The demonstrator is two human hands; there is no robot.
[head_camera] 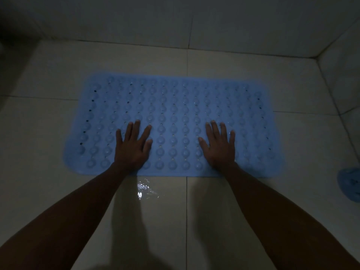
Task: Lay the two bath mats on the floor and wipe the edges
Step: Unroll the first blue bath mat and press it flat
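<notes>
The blue bath mat (173, 114) lies flat on the tiled floor (39, 133), the left hand (133, 145) and right hand (219, 146) pressing spread-fingered near its near edge.

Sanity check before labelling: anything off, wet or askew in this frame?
Small wet patch glinting on the floor tile just in front of the blue bath mat. The mat lies flat, both hands pressing it. Second blue mat sits cut off at the right edge, not yet laid.
</notes>
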